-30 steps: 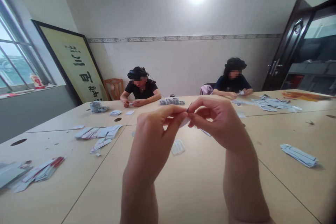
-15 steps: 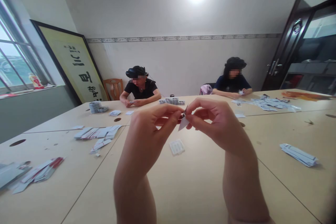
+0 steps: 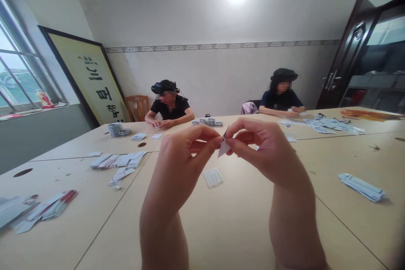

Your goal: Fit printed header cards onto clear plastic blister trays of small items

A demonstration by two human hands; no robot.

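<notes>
Between my fingertips, raised above the table (image 3: pixel 221 228), is a small white piece of paper or card (image 3: pixel 223 148) with a dark upper part. My left hand (image 3: pixel 193 147) pinches it from the left with thumb and forefinger. From the right, the thumb and forefinger of my right hand (image 3: pixel 256 145) close on the same piece, fingertips almost touching the left ones. What exactly the dark part is cannot be made out. Below the hands, a small translucent white plastic case (image 3: pixel 213 177) with slots lies flat on the table.
White packets lie left (image 3: pixel 118 160), with more packets (image 3: pixel 52 211) nearer. A paper bundle (image 3: pixel 361 187) sits right. Stacks of small cards (image 3: pixel 115 129) stand far left. Across the table sit one co-worker (image 3: pixel 169 107) and another person (image 3: pixel 281 99), near scattered cards (image 3: pixel 329 124).
My hands stay pinched on the small white piece, which has turned slightly. On the far right, the co-worker's hands have shifted with the white item they handle.
</notes>
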